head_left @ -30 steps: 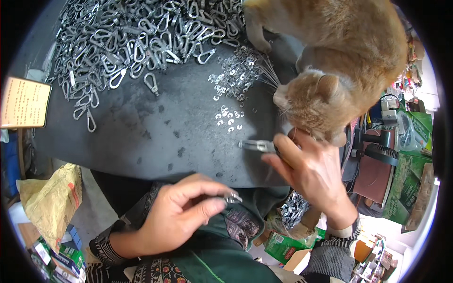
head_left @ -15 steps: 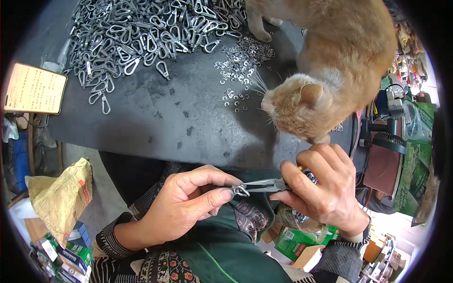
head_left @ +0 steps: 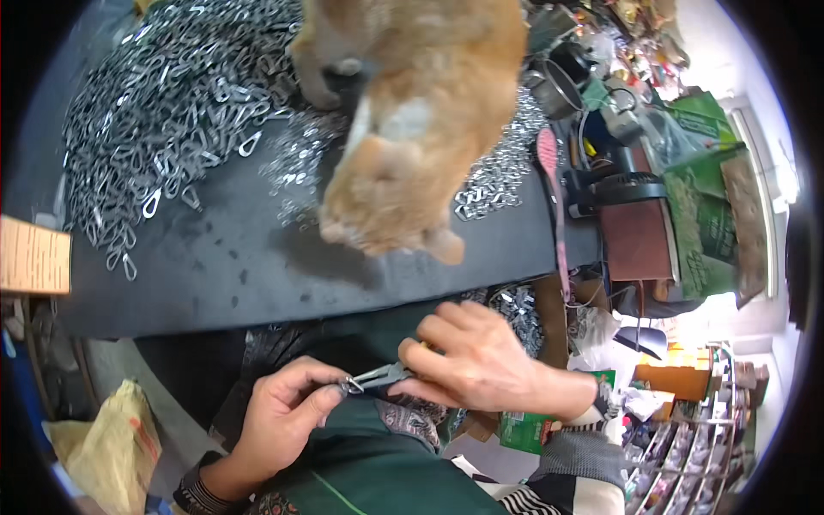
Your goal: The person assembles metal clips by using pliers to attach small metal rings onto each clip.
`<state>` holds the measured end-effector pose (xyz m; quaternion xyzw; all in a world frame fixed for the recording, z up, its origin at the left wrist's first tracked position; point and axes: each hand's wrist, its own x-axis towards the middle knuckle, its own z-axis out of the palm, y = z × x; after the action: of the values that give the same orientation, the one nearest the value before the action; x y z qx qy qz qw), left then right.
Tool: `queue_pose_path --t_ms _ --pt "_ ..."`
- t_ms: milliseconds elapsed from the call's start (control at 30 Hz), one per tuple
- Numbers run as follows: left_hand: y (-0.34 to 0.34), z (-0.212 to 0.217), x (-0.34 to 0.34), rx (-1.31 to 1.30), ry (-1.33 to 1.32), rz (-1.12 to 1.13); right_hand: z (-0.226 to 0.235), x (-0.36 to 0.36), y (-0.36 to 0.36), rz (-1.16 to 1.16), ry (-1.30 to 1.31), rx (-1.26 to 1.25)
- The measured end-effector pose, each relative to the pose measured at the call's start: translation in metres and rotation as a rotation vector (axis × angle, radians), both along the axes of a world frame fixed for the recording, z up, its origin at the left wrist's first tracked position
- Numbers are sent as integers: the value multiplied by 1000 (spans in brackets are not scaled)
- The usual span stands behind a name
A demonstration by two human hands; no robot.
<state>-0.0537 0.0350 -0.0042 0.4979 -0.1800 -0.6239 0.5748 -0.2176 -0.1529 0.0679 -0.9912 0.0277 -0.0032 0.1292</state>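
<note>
Here's our table (head_left: 279, 292), a cat (head_left: 429, 129) on it; right of centre, a carton (head_left: 550, 319) holding metal bits (head_left: 518, 314). Lower middle, our right hand (head_left: 468, 356) curls tight, our left hand (head_left: 287, 408) pinches thumb to forefinger: pliers (head_left: 393, 373) in the first, a clip (head_left: 351, 386) in the second.

I can see the left hand (head_left: 279, 416) angled up from a low left wrist (head_left: 230, 476), its thumb (head_left: 318, 405) and forefinger (head_left: 313, 372) closed in a tight pinch. Across from it, the right hand (head_left: 472, 360) is turned back upward, fingers (head_left: 436, 331) curled in a grip, right forearm (head_left: 545, 390) sloping slightly. The hands face each other, near but apart.
</note>
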Motion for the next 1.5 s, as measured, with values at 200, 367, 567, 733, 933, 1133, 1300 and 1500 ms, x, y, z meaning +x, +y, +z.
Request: queue_pose_path --t_ms 200,367,567,733,933,1133,1300,1500 --pt "-3 -100 1 -58 -739 46 -55 -84 -77 -574 -325 -359" --pt "-6 -124 -11 71 -1190 -273 -101 -158 -193 -1195 -300 -558" --pt "28 -82 -10 -113 -1026 -149 -108 -131 -189 -1335 -522 -284" --pt "25 -14 58 -390 -1579 156 -64 -162 -139 -1021 -833 8" --pt "-59 -2 206 -542 -1966 -23 13 -68 -2 -370 -467 209" --pt "-62 -4 227 -569 -2009 -162 -31 38 46 -426 -267 168" --pt "-51 -10 237 -465 -1943 0 -38 86 35 -553 -206 -34" --pt "-54 -11 228 -365 -1934 24 -6 90 18 -373 -98 -11"
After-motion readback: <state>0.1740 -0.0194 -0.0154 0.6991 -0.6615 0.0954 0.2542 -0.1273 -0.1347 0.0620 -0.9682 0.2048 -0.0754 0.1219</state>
